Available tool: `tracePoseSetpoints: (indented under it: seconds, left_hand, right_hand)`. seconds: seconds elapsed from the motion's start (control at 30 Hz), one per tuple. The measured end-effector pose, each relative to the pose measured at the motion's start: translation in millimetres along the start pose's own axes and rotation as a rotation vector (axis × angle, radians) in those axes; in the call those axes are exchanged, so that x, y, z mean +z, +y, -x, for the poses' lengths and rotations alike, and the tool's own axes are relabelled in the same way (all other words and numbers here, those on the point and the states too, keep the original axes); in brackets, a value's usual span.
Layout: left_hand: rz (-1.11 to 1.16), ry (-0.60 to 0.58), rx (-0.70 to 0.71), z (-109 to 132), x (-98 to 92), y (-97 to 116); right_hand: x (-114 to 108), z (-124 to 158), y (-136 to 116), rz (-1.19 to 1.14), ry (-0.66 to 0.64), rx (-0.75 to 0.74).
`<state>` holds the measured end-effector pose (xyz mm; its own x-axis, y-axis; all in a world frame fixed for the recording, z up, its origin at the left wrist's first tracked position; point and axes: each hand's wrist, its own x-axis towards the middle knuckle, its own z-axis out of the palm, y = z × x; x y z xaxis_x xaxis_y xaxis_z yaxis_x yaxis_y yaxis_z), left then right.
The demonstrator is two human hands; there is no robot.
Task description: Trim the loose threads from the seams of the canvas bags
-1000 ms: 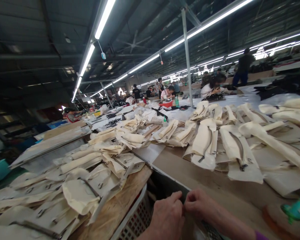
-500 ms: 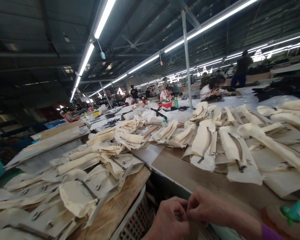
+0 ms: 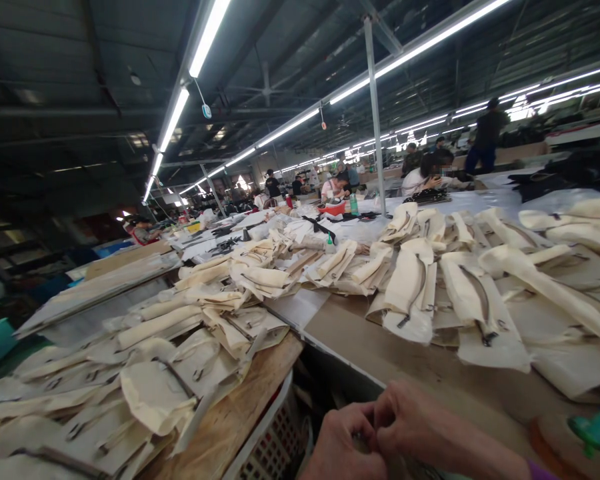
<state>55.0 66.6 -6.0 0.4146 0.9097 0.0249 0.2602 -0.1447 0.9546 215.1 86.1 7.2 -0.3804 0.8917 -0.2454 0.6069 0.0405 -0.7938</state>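
At the bottom of the view my left hand (image 3: 346,441) has its fingers curled in a pinch. Right beside it, my right hand (image 3: 410,419) is also pinched, its fingertips meeting those of the left. Whatever they hold between them is too small and too hidden to name. Both hands are over the near edge of the brown-topped table (image 3: 360,340). Closest to them on that table lie cream fabric pieces (image 3: 410,290) with dark zipper-like strips.
More cream pieces (image 3: 155,383) cover a wooden board (image 3: 250,393) at left. A white plastic basket (image 3: 275,433) stands below it, left of my hands. At lower right is a container with a green cap (image 3: 593,430). A metal post (image 3: 375,120) rises behind; several people work further back.
My hands have shifted slightly right and down, and the fingers have drawn closer together. The fabric pieces lie as before.
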Motion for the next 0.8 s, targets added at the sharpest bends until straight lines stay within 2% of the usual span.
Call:
tracePoseSetpoints:
  seconds: [0.2, 0.57, 0.7, 0.8]
  left_hand:
    - [-0.008, -0.025, -0.064, 0.6, 0.6, 3.0]
    - [0.052, -0.059, -0.022, -2.0, 0.4, 1.4]
    - [0.170, -0.096, -0.062, 1.7, -1.9, 8.5]
    - [0.168, -0.097, -0.088, 2.6, -3.0, 14.9]
  right_hand:
    - [4.9, -3.1, 3.0, -0.041, 0.015, 0.061]
    - [2.7, -4.1, 4.6, -0.097, -0.006, 0.064]
    - [-2.0, -0.7, 3.8, -0.122, -0.044, 0.051]
    - [-6.6, 1.0, 4.3, -0.138, -0.065, 0.054]
